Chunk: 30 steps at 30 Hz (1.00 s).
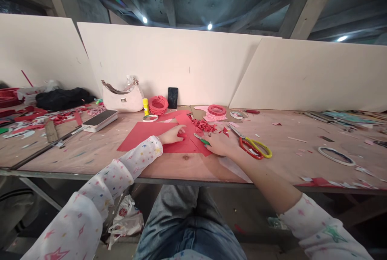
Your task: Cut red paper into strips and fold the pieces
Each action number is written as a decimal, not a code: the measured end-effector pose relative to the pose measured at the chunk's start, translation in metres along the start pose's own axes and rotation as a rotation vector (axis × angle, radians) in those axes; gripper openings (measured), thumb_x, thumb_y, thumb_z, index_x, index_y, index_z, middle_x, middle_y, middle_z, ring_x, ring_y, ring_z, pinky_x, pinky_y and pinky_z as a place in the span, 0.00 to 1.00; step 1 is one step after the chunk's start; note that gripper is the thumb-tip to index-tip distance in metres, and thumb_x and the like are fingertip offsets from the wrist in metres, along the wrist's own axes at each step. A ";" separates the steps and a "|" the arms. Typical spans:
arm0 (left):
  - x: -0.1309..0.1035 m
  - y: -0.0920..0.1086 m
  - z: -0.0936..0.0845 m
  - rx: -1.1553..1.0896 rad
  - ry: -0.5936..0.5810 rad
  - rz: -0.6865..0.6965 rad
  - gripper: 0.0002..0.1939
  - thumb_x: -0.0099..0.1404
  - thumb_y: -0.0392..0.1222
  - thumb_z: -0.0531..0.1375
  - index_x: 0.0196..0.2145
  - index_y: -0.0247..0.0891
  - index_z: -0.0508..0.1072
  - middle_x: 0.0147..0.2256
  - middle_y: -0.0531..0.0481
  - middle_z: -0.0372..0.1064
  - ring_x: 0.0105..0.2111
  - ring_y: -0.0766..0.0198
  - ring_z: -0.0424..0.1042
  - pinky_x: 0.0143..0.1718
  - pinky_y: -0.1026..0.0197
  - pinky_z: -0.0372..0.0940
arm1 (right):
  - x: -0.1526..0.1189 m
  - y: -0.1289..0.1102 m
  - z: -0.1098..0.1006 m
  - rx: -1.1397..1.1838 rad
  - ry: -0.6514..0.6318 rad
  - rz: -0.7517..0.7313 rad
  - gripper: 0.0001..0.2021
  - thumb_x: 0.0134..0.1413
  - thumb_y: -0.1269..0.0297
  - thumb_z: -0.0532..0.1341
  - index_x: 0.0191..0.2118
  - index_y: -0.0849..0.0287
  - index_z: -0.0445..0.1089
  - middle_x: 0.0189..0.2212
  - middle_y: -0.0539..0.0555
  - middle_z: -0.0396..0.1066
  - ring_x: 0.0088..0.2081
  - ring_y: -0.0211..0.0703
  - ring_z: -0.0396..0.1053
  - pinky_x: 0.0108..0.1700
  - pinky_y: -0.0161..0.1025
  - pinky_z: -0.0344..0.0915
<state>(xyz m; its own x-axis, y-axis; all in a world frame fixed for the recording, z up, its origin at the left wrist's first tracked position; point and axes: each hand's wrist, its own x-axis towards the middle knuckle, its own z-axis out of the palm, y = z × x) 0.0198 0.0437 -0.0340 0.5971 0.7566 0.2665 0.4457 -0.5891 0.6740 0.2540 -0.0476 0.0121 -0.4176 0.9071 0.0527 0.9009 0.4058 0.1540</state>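
Note:
My left hand (173, 135) rests on a large sheet of red paper (136, 137), its fingers apart and nothing in them. Opposite it, my right hand (218, 144) is closed around a small green-handled craft knife (203, 140), with the metal tip pointing left over the paper. Part of the knife is hidden by the fingers. Just beyond the hands lies a heap of small folded red paper pieces (204, 125). Scissors (254, 147) with red and yellow handles lie beside my right wrist.
Toward the white board (169, 58) stand a pink handbag (122, 98), a yellow glue stick (146, 107), woven red paper rings (158, 105) and a black phone (172, 98). A white box (100, 121) sits left; a white oval ring (336, 156) lies right among paper scraps.

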 end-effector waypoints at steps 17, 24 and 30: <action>-0.002 0.030 -0.005 -0.317 0.271 -0.234 0.09 0.55 0.41 0.58 0.32 0.33 0.70 0.34 0.47 0.67 0.35 0.61 0.68 0.25 0.67 0.66 | 0.046 -0.020 0.017 0.770 0.270 -0.002 0.26 0.51 0.62 0.56 0.56 0.61 0.56 0.52 0.61 0.63 0.47 0.46 0.66 0.47 0.43 0.62; -0.008 0.046 -0.004 -0.512 0.266 -0.276 0.07 0.57 0.40 0.58 0.31 0.32 0.68 0.32 0.49 0.64 0.34 0.66 0.67 0.27 0.68 0.67 | 0.036 -0.017 0.017 0.915 0.314 -0.120 0.38 0.41 0.61 0.64 0.60 0.53 0.49 0.59 0.58 0.50 0.56 0.49 0.55 0.50 0.44 0.61; -0.004 0.041 -0.001 -0.587 0.300 -0.322 0.05 0.58 0.37 0.56 0.30 0.33 0.64 0.30 0.51 0.63 0.29 0.70 0.67 0.29 0.67 0.68 | 0.036 -0.015 0.016 0.928 0.400 -0.123 0.32 0.43 0.65 0.61 0.57 0.54 0.53 0.58 0.57 0.53 0.56 0.46 0.55 0.53 0.44 0.57</action>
<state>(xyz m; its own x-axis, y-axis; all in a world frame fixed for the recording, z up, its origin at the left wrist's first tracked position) 0.0352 0.0170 -0.0073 0.2512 0.9613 0.1129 0.0875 -0.1387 0.9865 0.2275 -0.0196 -0.0041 -0.3697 0.8182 0.4403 0.5141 0.5748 -0.6366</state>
